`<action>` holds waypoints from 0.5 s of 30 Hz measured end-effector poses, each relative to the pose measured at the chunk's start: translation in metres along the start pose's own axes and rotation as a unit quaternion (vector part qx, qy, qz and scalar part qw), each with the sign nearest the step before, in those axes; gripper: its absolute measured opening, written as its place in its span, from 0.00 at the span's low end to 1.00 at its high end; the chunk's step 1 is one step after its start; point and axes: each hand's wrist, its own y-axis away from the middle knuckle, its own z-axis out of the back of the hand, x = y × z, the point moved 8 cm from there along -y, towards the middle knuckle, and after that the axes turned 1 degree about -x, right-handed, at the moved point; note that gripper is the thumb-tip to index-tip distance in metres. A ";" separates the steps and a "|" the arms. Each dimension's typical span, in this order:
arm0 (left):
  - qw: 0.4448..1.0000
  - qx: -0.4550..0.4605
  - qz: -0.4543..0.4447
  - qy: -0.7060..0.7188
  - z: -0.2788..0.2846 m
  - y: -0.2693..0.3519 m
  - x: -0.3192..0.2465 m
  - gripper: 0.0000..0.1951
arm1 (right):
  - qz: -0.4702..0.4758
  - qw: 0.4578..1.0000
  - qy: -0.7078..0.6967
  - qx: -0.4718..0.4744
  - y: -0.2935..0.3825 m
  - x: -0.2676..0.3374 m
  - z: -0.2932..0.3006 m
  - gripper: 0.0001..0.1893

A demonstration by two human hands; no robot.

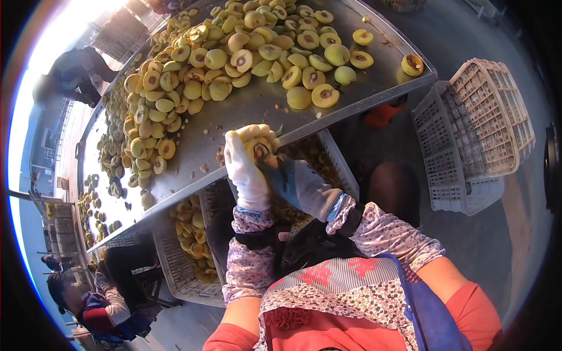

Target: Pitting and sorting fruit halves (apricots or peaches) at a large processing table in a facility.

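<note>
My left hand (246, 169), in a white glove with yellow-stained fingers, cups a halved yellow-green stone fruit (262, 150) over the front edge of a metal table (237, 112). The cut face is turned towards my right hand and shows a brown hollow or stone. My right hand (292, 180), in a grey-blue coated glove, has its curled fingers against that cut face. Whether it holds a small tool there is hidden. Beyond my hands, a large heap of halved stone fruit (193, 87) covers much of the tabletop.
Under the table edge stand a crate (340, 160) of brownish pieces and a plastic crate (175, 285) of fruit halves. Stacked crates (483, 118) are on the right. One person (101, 302) sits at lower left; another (79, 72) bends at the table's far left side.
</note>
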 end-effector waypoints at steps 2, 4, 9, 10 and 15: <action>1.000 -0.020 0.010 0.014 0.005 0.000 -0.001 0.25 | -0.010 1.000 -0.006 0.012 0.001 -0.002 -0.001 0.19; 0.996 0.032 0.075 -0.021 0.004 -0.002 0.004 0.24 | 0.013 0.999 0.001 0.043 0.001 -0.010 -0.008 0.27; 0.998 -0.013 0.057 -0.028 0.000 0.003 0.002 0.24 | -0.028 0.998 -0.022 0.057 0.003 -0.023 -0.024 0.23; 0.998 -0.031 0.046 -0.017 0.002 0.004 0.001 0.24 | -0.025 0.998 -0.035 0.054 0.004 -0.020 -0.024 0.18; 0.995 0.013 0.061 -0.083 0.001 -0.001 0.003 0.23 | -0.079 0.992 -0.045 0.083 0.007 -0.021 -0.019 0.29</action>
